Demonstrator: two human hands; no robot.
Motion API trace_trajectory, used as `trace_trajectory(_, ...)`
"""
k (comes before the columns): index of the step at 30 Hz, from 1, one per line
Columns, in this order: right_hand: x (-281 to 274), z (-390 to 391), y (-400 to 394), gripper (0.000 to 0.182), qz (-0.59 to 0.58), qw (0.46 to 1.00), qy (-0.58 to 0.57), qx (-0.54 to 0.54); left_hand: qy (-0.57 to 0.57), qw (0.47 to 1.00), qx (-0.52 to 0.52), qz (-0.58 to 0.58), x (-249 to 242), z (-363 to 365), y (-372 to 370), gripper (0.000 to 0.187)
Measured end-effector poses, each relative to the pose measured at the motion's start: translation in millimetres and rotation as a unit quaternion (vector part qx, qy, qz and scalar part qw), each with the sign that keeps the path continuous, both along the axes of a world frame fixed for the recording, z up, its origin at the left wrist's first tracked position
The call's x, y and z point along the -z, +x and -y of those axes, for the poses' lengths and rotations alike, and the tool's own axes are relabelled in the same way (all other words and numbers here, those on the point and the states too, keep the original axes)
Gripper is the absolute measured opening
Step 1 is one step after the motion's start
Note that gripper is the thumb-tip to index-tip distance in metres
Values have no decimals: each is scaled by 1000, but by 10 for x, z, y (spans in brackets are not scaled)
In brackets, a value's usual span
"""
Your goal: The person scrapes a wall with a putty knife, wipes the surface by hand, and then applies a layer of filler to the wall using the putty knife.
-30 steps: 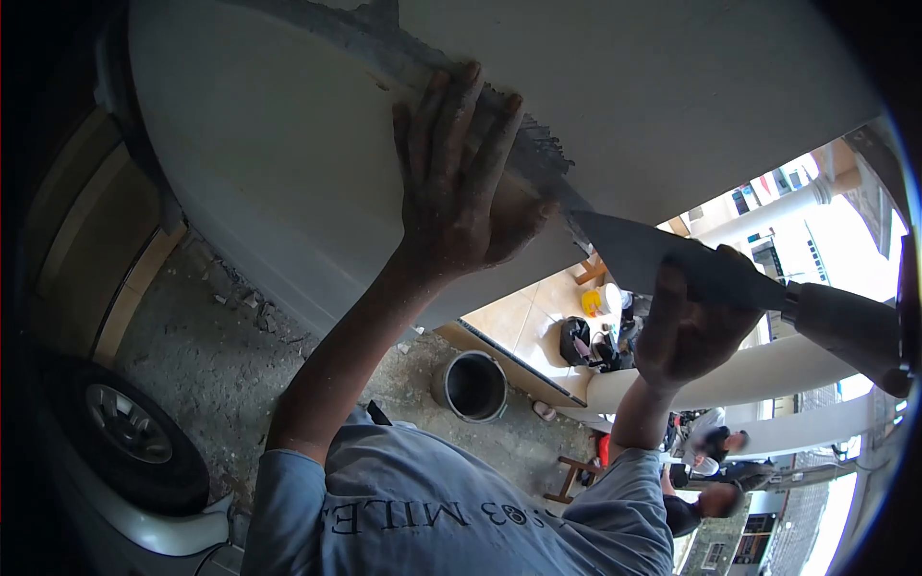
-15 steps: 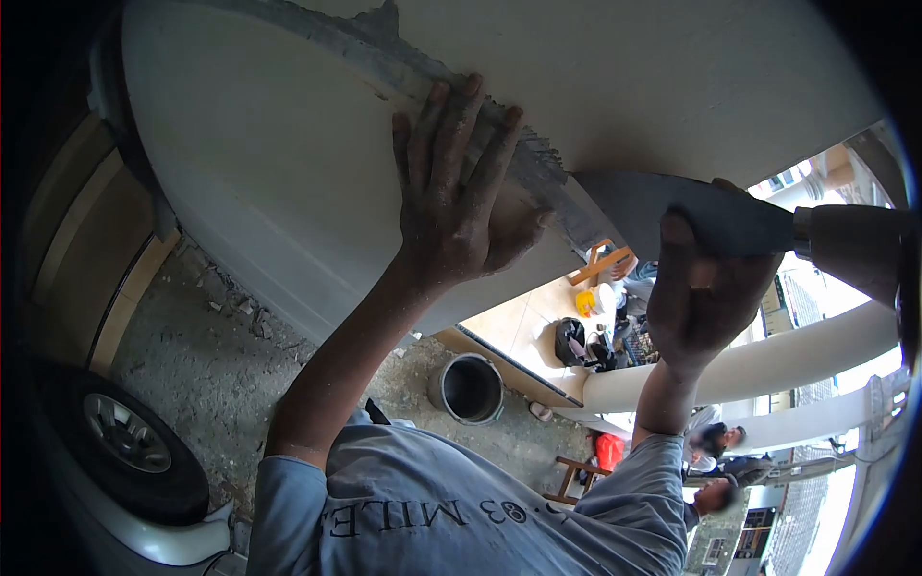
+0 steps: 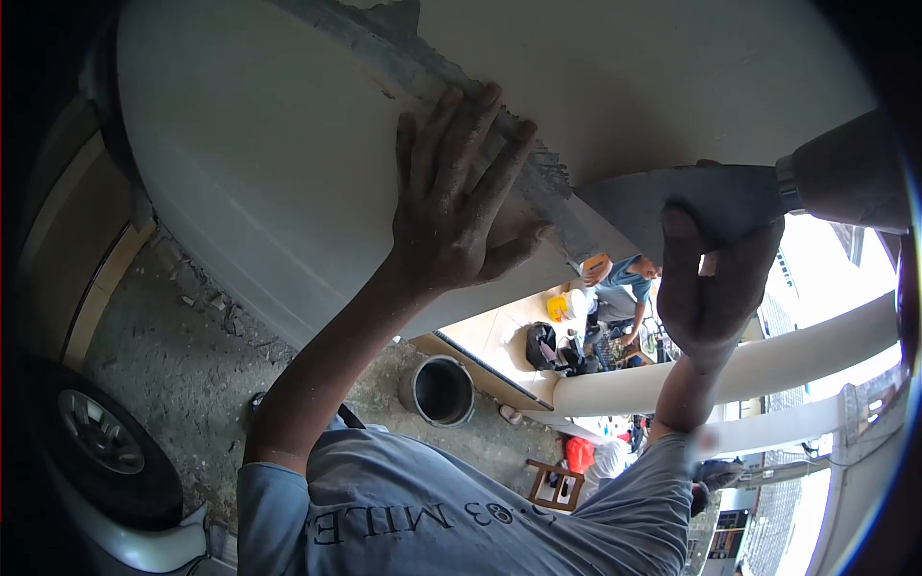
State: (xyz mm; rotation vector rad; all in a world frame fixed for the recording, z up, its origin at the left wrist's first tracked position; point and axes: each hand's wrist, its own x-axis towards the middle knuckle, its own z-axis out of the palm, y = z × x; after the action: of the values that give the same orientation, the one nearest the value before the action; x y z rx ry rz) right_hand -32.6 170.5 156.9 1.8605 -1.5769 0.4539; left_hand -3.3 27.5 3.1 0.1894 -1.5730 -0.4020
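My left hand (image 3: 447, 211) lies with its fingers spread over the underside of a large pale curved panel (image 3: 279, 182), across a grey smeared strip (image 3: 375, 48). Its fingertips rest along the ragged dark edge of that strip. On the right, my right hand (image 3: 715, 288) grips a wide putty knife (image 3: 634, 197) by its blade, thumb on the near face. The blade's front edge meets the strip close to my left fingers. The dark handle (image 3: 850, 178) points away to the right.
Below are a grey bucket (image 3: 442, 392), a small wooden stool (image 3: 554, 485) and a car wheel (image 3: 110, 432) at left. Rubble (image 3: 226, 312) lies along the wall. A person in a blue shirt (image 3: 629, 278) is near a yellow-and-white bucket (image 3: 567, 305). White columns (image 3: 807, 360) stand right.
The putty knife's handle has swung upward, with the blade edge still at the strip. My left hand has hardly moved. The camera view has shifted slightly, and the person behind shows more.
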Motion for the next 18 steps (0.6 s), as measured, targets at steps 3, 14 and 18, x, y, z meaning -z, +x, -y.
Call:
trace_trajectory(3,9,-2,-21,38,-10,1000,-7,-8,0,1000,2,-2,-2,-3,1,63)
trace_trajectory(14,-75,60,17,51,-67,997,38,19,-4,1000,9,-13,5,13,-5,61)
trace_trajectory(18,-84,49,20,50,-35,998,51,29,0,1000,17,-10,-3,4,10,61)
